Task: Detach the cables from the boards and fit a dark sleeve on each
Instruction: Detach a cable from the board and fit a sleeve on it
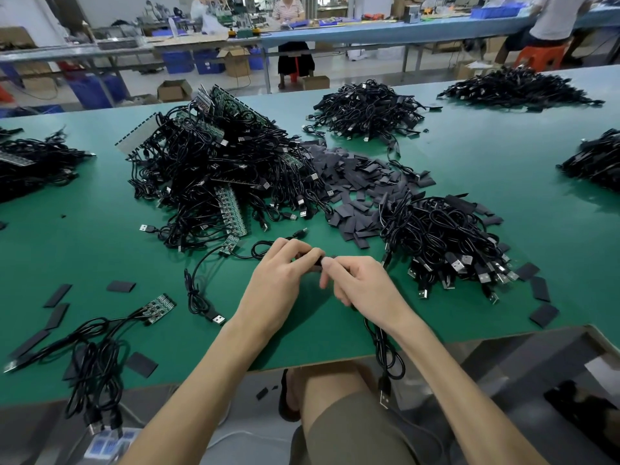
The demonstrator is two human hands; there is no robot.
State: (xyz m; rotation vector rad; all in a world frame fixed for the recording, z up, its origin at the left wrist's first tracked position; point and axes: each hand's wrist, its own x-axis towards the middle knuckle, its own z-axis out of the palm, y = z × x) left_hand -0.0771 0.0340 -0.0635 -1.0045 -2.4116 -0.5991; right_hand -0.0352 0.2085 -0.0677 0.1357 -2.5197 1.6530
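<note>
Over the front of the green table point(503, 182), my left hand point(281, 280) and my right hand point(362, 286) meet and pinch a dark sleeve point(317, 263) between their fingertips. A black cable point(385, 350) runs from under my right hand, over the table edge, with its USB plug hanging. A big heap of cables on green boards point(214, 169) lies behind my left hand. Loose dark sleeves point(359, 186) are piled in the middle. Sleeved cables point(446, 243) are heaped at the right.
A small board with cables point(157, 307) lies at the front left, with stray sleeves point(57, 295) near it. More cable piles point(369, 109) sit at the far side and both ends of the table. People sit at benches behind. The table edge is just below my wrists.
</note>
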